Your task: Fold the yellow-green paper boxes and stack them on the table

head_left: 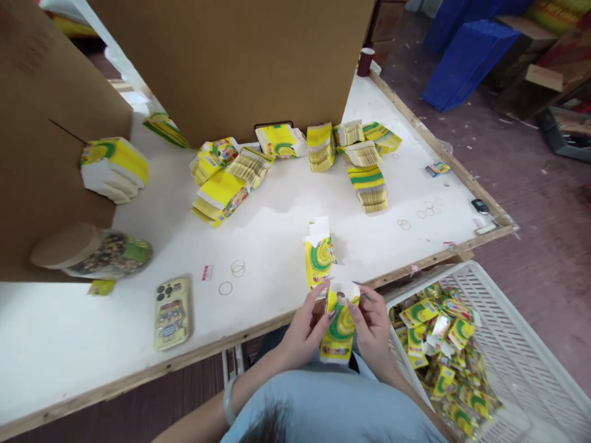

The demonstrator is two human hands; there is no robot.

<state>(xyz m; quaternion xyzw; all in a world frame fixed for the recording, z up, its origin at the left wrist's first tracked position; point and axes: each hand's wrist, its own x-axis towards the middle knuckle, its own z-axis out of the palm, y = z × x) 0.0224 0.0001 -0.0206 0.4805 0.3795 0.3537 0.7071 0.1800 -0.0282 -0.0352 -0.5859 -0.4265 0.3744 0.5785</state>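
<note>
Between both hands, at the table's front edge, is a yellow and green printed carton (340,332) with white flaps standing up at its top end. My left hand (308,320) is closed on the carton's left side, thumb on its front face. On the right side, my right hand (369,320) grips near the top flaps. Just beyond them, another carton of the same print (319,255) lies on the white table (272,246), white flaps pointing away from me. Whatever is inside the held carton is hidden.
Bundles of flat cartons (224,191) lie along a large cardboard box (240,67). A phone (173,312), a jar (113,253) and rubber bands (237,268) sit at left. Right of me stands a white plastic basket (521,351) holding many small yellow packs (443,381).
</note>
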